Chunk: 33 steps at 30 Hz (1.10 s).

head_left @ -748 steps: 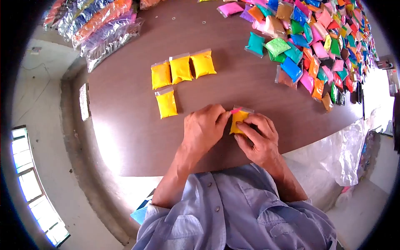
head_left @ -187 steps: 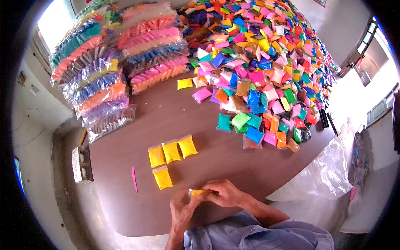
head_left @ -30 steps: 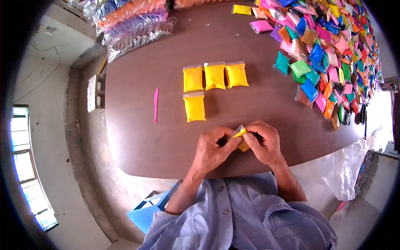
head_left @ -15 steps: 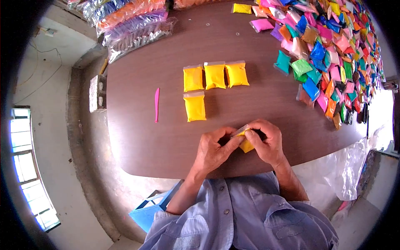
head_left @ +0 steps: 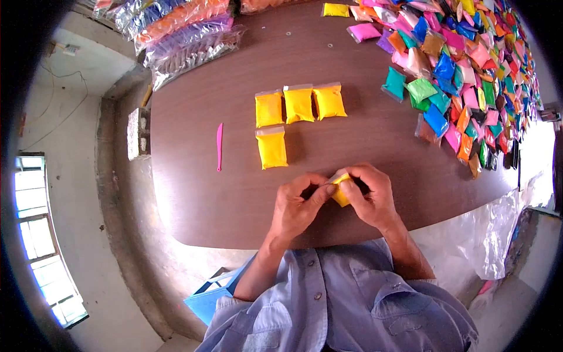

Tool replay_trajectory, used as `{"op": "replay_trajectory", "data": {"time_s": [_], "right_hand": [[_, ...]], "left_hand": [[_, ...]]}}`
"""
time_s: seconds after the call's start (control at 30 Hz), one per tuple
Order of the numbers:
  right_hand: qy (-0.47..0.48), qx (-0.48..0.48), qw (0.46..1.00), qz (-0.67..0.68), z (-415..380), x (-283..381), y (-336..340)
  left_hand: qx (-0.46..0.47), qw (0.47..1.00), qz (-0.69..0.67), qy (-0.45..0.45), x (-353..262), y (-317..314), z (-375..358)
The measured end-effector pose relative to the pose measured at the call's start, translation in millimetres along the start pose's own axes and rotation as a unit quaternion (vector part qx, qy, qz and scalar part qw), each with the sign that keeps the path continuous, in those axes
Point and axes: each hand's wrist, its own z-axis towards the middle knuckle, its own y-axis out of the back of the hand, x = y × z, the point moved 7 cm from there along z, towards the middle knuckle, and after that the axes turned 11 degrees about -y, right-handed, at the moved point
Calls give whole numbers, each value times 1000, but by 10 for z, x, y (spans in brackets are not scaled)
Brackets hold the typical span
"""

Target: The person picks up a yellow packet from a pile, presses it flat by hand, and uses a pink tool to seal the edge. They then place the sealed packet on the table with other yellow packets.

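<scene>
Near the table's front edge, a small yellow zip bag [head_left: 341, 198] is held between my two hands. My left hand [head_left: 299, 202] pinches its upper left edge with thumb and fingers. My right hand [head_left: 373, 196] grips its upper right side, the thumb pressed on the front. Part of the bag is hidden behind the fingers. Beyond the hands lie more filled yellow bags: one by itself [head_left: 272, 149], and a row of three behind it, made up of a left bag [head_left: 269, 110], a middle bag [head_left: 299, 104] and a right bag [head_left: 329, 102].
A pink plastic knife [head_left: 220, 146] lies left of the yellow bags on the brown table [head_left: 193, 199]. A large heap of coloured bags [head_left: 446, 70] covers the right side. Clear-wrapped packs [head_left: 193, 44] are stacked at the back left. Below the table stands a blue box [head_left: 205, 299].
My left thumb has shifted slightly along the bag's edge, and more of the yellow bag shows between my hands. The whole view has moved a little; the bags on the table stay as they were.
</scene>
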Motion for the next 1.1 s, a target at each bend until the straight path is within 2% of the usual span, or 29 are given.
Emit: {"op": "replay_trajectory", "data": {"time_s": [0.13, 0.23, 0.33, 0.4, 0.43, 0.63, 0.73, 0.8, 0.9, 0.97, 1.03, 1.1], "right_hand": [[-38, 57, 998, 5, -11, -51, 1], [-43, -1, 998, 49, -13, -86, 102], [-26, -22, 998, 47, -25, -122, 120], [-22, -16, 999, 47, -27, -132, 116], [-17, -11, 999, 47, -24, -128, 110], [-56, 64, 996, 27, 15, -16, 56], [-61, 54, 995, 63, 18, -28, 58], [-70, 48, 995, 57, -15, -127, 86], [-65, 38, 996, 48, -5, -160, 84], [-51, 32, 997, 46, 7, -128, 87], [-94, 46, 994, 40, 3, -145, 80], [-76, 48, 995, 32, 24, -109, 84]], "left_hand": [[-15, 1000, -12, 11, -93, -10, 28], [-38, 996, -70, 35, -176, -106, 45], [-31, 999, -12, 31, -184, -112, 59], [51, 996, 57, 35, -171, -153, 58], [52, 996, 57, 36, -141, -160, 51], [19, 1000, -9, 5, 3, -100, 35], [-5, 998, -52, -23, -79, -104, 81], [33, 999, 32, 8, -185, -115, 86], [52, 997, 53, -7, -204, -165, 103], [52, 996, 65, -9, -199, -157, 102], [56, 996, 76, -11, -165, -167, 105], [21, 998, 50, -33, -116, -146, 108]]}}
